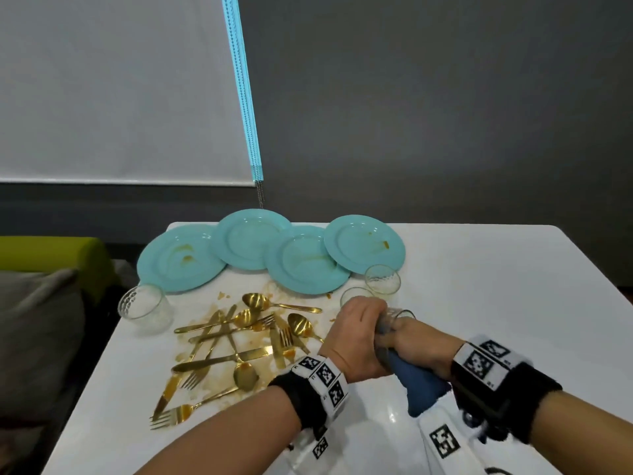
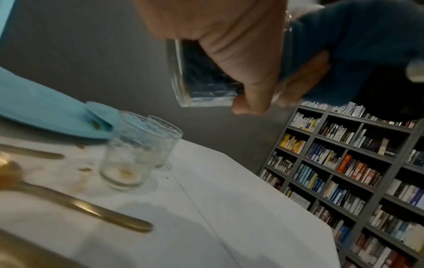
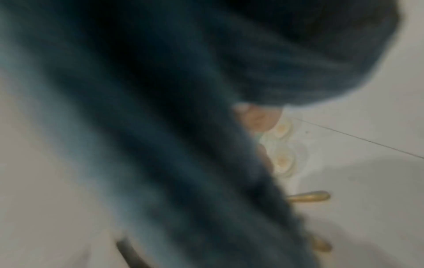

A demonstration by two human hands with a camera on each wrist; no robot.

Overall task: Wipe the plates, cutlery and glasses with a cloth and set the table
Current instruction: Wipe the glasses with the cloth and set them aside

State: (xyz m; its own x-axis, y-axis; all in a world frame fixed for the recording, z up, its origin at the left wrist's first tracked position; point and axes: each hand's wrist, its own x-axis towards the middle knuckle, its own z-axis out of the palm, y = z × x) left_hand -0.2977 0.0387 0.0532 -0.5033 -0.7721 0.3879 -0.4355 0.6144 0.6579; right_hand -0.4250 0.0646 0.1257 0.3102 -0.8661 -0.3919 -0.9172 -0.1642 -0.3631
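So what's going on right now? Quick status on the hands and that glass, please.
Left hand grips the glass, held off the table. Right hand grips the blue cloth, stuffed into it. Plates and gold cutlery still dirty; nothing in the way.

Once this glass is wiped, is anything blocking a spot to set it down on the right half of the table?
Nothing visible does. The left hand holds the glass, blue cloth stuffed inside; the table to the right lies bare.
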